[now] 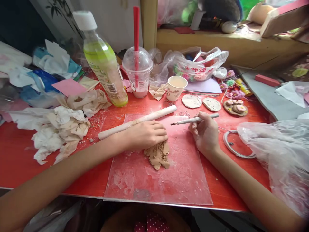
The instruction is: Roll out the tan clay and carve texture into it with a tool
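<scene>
A rough, crumbly lump of brown clay (158, 156) lies on a clear plastic sheet (183, 187) on the red table. Over its upper edge rests my left hand (148, 135), fingers laid out together and palm down; the fingertips and whatever lies under them are partly hidden. My right hand (205, 132) is closed around a whitish-handled paintbrush (190, 120). Its dark tip points left, held above the sheet and apart from the clay. Just behind my left hand, a white rolling pin (137, 122) lies slantwise across the sheet's far edge.
Behind the sheet stand a paper cup (177, 88), a domed plastic cup (138, 77) with a red straw, and a tall bottle (103, 64). Flat clay discs (191, 101) and a decorated clay piece (235, 107) lie right. Crumpled tissues (60, 129) fill the left; plastic bags (277, 151) the right.
</scene>
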`<action>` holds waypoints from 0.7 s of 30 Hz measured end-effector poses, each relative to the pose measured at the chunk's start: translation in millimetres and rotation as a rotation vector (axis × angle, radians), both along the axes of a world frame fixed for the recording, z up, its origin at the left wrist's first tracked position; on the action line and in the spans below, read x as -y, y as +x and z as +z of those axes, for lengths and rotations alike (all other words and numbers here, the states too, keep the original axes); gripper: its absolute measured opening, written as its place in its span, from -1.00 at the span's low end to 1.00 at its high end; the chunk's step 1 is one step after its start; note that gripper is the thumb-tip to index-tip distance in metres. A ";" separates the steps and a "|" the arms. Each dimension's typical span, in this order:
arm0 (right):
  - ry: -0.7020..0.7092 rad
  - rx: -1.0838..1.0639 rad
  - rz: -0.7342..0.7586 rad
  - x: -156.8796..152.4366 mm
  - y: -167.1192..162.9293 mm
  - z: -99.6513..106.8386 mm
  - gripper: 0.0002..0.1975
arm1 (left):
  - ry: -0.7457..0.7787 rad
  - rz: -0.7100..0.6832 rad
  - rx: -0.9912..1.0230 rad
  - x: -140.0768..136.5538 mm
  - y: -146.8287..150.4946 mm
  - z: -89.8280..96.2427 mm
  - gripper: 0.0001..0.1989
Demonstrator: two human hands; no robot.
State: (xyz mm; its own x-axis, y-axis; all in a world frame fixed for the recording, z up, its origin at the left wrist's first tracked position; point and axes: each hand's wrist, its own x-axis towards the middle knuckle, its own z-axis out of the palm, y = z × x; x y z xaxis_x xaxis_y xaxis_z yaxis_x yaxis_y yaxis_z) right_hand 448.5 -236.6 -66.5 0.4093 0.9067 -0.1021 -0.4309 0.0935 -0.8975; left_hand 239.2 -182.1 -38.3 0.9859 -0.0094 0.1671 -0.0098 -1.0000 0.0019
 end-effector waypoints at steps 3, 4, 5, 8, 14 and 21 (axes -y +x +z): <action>0.010 0.000 0.016 1.6 -2.1 1.7 -0.79 | -0.022 0.040 -0.021 2.3 -3.6 -1.4 -0.73; 0.011 0.002 0.022 2.1 -2.5 2.3 -0.80 | -0.046 0.063 -0.028 3.4 -4.3 -1.9 -0.74; 0.009 0.004 0.028 2.5 -2.8 2.7 -0.80 | -0.073 0.088 -0.036 4.4 -4.7 -2.1 -0.74; -0.001 0.005 0.037 3.0 -2.7 3.5 -0.81 | -0.133 0.127 -0.062 6.7 -4.3 -0.8 -0.72; -0.010 0.012 0.036 2.4 -2.2 3.3 -0.80 | -0.136 0.120 -0.071 2.8 -3.7 5.0 -0.77; -0.021 0.039 0.052 2.3 -3.4 2.7 -0.82 | -0.224 0.157 0.023 -6.6 -24.6 -1.3 -0.73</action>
